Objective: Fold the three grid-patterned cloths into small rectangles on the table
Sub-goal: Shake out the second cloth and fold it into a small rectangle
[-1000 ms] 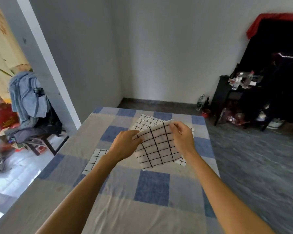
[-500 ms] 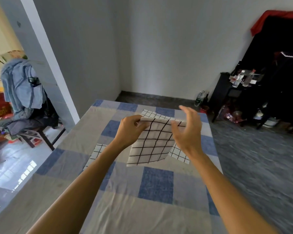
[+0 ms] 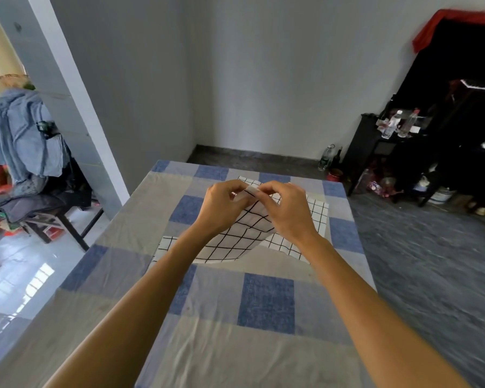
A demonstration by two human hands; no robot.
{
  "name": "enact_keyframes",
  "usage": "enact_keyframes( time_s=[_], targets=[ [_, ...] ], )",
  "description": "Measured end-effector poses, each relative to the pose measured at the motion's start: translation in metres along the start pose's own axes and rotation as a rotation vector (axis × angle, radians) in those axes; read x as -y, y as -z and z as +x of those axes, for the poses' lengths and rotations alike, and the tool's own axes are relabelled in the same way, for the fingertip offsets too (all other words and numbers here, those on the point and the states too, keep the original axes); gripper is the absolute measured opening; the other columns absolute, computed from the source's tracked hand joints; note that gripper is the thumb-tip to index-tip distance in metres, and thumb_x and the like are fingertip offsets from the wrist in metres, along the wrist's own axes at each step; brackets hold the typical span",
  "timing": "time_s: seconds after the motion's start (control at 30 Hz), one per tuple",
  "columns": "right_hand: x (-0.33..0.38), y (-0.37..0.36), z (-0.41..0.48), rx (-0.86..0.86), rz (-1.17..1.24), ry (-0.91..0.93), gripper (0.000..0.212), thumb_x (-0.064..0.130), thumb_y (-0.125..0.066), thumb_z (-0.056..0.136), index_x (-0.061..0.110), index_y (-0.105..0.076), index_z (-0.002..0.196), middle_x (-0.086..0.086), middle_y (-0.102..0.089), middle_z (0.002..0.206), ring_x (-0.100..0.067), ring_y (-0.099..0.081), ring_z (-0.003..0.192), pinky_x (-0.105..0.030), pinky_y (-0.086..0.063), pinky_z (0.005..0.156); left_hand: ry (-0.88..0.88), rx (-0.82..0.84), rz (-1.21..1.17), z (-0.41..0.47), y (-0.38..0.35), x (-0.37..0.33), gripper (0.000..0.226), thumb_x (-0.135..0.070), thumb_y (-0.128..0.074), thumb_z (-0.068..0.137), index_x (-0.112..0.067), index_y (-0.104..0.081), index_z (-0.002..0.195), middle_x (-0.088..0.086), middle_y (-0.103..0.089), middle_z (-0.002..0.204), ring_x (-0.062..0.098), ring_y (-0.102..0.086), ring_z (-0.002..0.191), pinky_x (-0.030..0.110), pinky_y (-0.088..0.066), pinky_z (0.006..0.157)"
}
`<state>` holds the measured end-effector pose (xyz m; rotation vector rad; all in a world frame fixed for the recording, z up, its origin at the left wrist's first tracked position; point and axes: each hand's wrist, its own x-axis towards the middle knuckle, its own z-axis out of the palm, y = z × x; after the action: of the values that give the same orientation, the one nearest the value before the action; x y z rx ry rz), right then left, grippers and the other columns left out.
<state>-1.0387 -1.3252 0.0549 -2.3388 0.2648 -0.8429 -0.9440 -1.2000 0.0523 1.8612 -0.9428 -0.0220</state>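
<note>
A white cloth with a wide black grid [image 3: 235,239] hangs in the air above the table [image 3: 263,303]. My left hand [image 3: 221,205] and my right hand [image 3: 286,211] pinch its top edge close together, and the rest droops toward me. Under it a second cloth with a finer grid [image 3: 314,217] lies flat on the table, mostly to the right. A third fine-grid cloth [image 3: 163,246] lies flat to the left, partly hidden by my left forearm.
The table wears a blue, grey and beige checked cover. A chair piled with clothes [image 3: 25,152] stands to the left beside a white pillar [image 3: 76,107]. Dark furniture with bottles [image 3: 398,127] stands at the right. Bottles [image 3: 326,158] sit on the floor by the far wall.
My hands have come together at the top edge of the wide-grid cloth, bringing its corners close. The cloth now bows and sags below them instead of hanging spread out.
</note>
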Motion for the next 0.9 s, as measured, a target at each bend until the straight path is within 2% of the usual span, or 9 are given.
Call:
enact_keyframes(
  time_s=[0.1,0.23,0.3,0.4,0.53,0.7,0.8,0.9],
  targets=[
    [0.001,0.001,0.001,-0.005,0.054,-0.03,0.018,0.039,-0.061,0.091,0.025,-0.07,0.095,0.016,-0.067,0.087,-0.003,-0.06,0.087,-0.04,-0.045,0.093,-0.023,0.008,-0.001,0.0,0.0,0.0,0.009,-0.023,-0.067,0.085,-0.025,-0.067,0.094,-0.013,-0.067,0.082,0.006,-0.062,0.078,0.019,-0.05,0.072],
    [0.003,0.006,0.003,-0.011,0.17,-0.1,0.015,0.031,-0.063,0.091,0.019,-0.071,0.095,0.013,-0.068,0.088,0.001,-0.06,0.088,-0.016,-0.046,0.082,-0.01,0.052,0.006,0.0,-0.004,-0.002,0.01,-0.029,-0.058,0.09,-0.027,-0.064,0.099,-0.014,-0.064,0.082,0.005,-0.06,0.076,0.015,-0.046,0.067],
    [0.002,0.009,0.004,-0.028,0.205,-0.136,0.014,0.028,-0.064,0.091,0.018,-0.071,0.096,0.012,-0.068,0.09,0.002,-0.06,0.088,-0.011,-0.045,0.08,-0.009,0.075,0.05,0.0,-0.006,0.0,0.009,-0.03,-0.054,0.093,-0.026,-0.062,0.094,-0.011,-0.062,0.077,0.007,-0.058,0.073,0.017,-0.044,0.065],
    [-0.001,0.011,0.007,-0.055,0.24,-0.166,0.014,0.028,-0.064,0.09,0.018,-0.071,0.098,0.011,-0.069,0.092,0.002,-0.061,0.09,-0.008,-0.045,0.08,0.003,0.092,0.082,0.0,-0.01,0.004,0.016,-0.03,-0.052,0.094,-0.019,-0.061,0.087,-0.004,-0.06,0.072,0.012,-0.056,0.067,0.021,-0.044,0.062],
    [-0.003,0.014,0.009,-0.072,0.298,-0.194,0.022,0.032,-0.066,0.088,0.016,-0.071,0.103,0.008,-0.07,0.095,0.001,-0.061,0.091,-0.004,-0.044,0.078,0.002,0.077,0.071,0.001,-0.014,0.001,0.013,-0.024,-0.053,0.094,-0.017,-0.059,0.086,-0.002,-0.058,0.071,0.014,-0.055,0.068,0.024,-0.045,0.063],
    [-0.004,0.015,0.008,-0.076,0.327,-0.211,0.023,0.034,-0.064,0.089,0.018,-0.072,0.104,0.011,-0.071,0.098,0.0,-0.063,0.095,-0.012,-0.048,0.084,-0.008,0.07,0.069,0.003,-0.018,-0.002,0.011,-0.022,-0.052,0.095,-0.019,-0.058,0.087,-0.003,-0.057,0.072,0.012,-0.054,0.068,0.021,-0.043,0.062],
    [-0.003,0.015,0.007,-0.074,0.342,-0.211,0.016,0.032,-0.063,0.09,0.023,-0.071,0.1,0.017,-0.068,0.092,0.004,-0.062,0.092,-0.009,-0.047,0.081,-0.001,0.063,0.061,0.002,-0.02,-0.002,0.011,-0.022,-0.052,0.095,-0.018,-0.058,0.087,-0.002,-0.058,0.072,0.012,-0.055,0.067,0.022,-0.044,0.061],
    [-0.003,0.016,0.007,-0.071,0.34,-0.195,0.018,0.029,-0.06,0.092,0.018,-0.071,0.102,0.016,-0.066,0.09,0.009,-0.06,0.089,-0.006,-0.045,0.079,-0.01,0.051,0.058,0.001,-0.022,-0.002,0.008,-0.023,-0.053,0.094,-0.02,-0.057,0.089,-0.005,-0.057,0.073,0.009,-0.055,0.067,0.017,-0.041,0.061]
  ],
)
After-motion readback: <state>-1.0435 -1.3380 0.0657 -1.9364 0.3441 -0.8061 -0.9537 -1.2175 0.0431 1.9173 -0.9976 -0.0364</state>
